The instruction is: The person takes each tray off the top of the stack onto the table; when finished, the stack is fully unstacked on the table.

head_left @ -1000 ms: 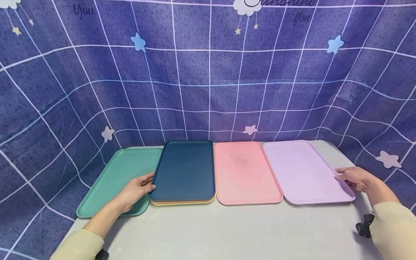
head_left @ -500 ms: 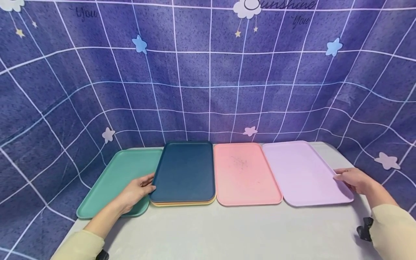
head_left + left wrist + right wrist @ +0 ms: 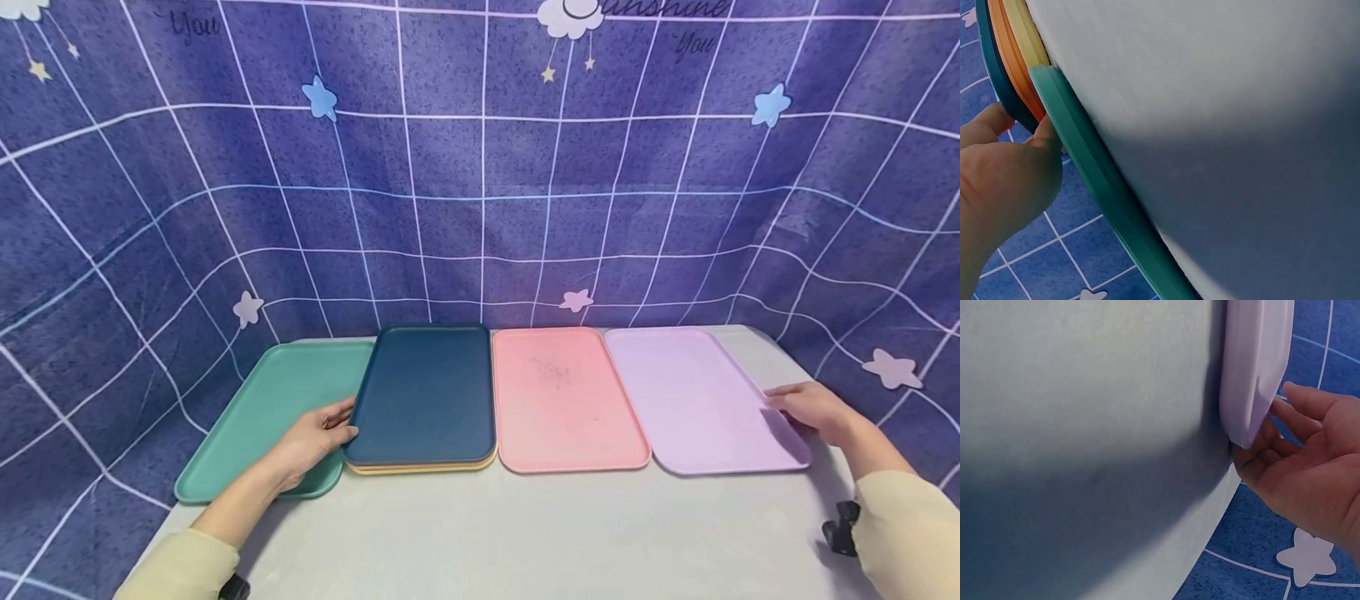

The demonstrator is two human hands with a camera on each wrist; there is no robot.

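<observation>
My left hand (image 3: pixel 307 448) is pinching the navy tray (image 3: pixel 427 396) by its left edge, perhaps for steadying it above the orange tray (image 3: pixel 1009 50) and yellow tray (image 3: pixel 1027 39); my right hand (image 3: pixel 816 410) is gripping the lilac tray (image 3: pixel 701 400) by its right edge, probably for aligning it beside the pink tray (image 3: pixel 570 408).

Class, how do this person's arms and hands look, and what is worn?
The left sleeve and right sleeve are plain pale yellow, ending short of the hands. A small black device shows at each cuff. The left hand and right hand wear no gloves.
</observation>
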